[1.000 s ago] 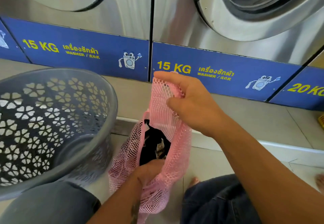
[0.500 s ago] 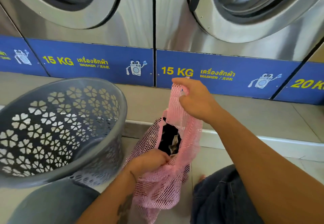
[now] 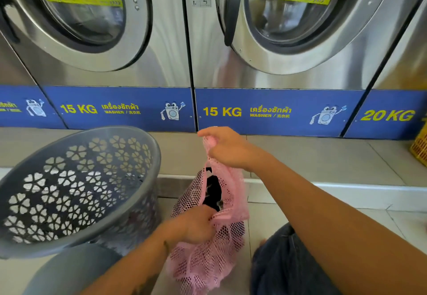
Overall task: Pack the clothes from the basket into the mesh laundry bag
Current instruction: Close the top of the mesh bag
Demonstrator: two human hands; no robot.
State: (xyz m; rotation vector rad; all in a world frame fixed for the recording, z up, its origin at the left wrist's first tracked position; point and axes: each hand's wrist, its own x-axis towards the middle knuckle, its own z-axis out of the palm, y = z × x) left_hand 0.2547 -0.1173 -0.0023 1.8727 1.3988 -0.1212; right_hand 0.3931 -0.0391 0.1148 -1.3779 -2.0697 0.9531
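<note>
Laundromat floor, hands (image 3: 227, 148) on mesh bag (image 3: 208, 255)

From my feed I see the mesh laundry bag (image 3: 208, 255) in pale pink, its netting an open grid of small holes — black clothing (image 3: 213, 193) shows through the mouth. The basket (image 3: 69, 193) is grey, punched all over with flower-shaped cut-outs. The washers (image 3: 161, 63) are brushed silver — blue panels (image 3: 277, 112) below carry yellow lettering.
</note>
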